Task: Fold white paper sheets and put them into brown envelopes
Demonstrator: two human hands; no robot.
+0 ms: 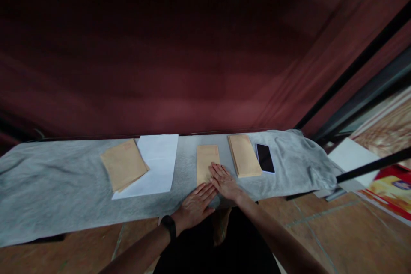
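Middle envelope: a brown paper envelope (205,158) lies flat on the cloth-covered table (80,192), its long side running from 12 to 6 o'clock; the other places are told from it.
Left hand: the left hand (194,207) is at 7 o'clock, palm down, fingers extended and slightly spread over the near edge, thumb held out toward 4 o'clock.
Right hand: the right hand (226,184) is at 5 o'clock, palm down, fingers flat and close together over the near right corner, meeting the left fingertips. Neither hand pinches anything.
Step in hand: seemingly pressing or smoothing the near end; how firmly, I cannot tell.
Next move: shifting the envelope would call for easing the palms off first, then a light hold on one edge so it does not crease.
Envelope stack: a neat brown stack (245,156) at 3 o'clock.
Phone: a dark-screened phone (265,158), just beyond the stack.
White sheet: white paper (160,158) at 9 o'clock.
Loose envelopes: fanned brown envelopes (124,165), farther out at 9 o'clock, partly over the sheet.
Wrist: a black watch (168,227) at 7 o'clock.
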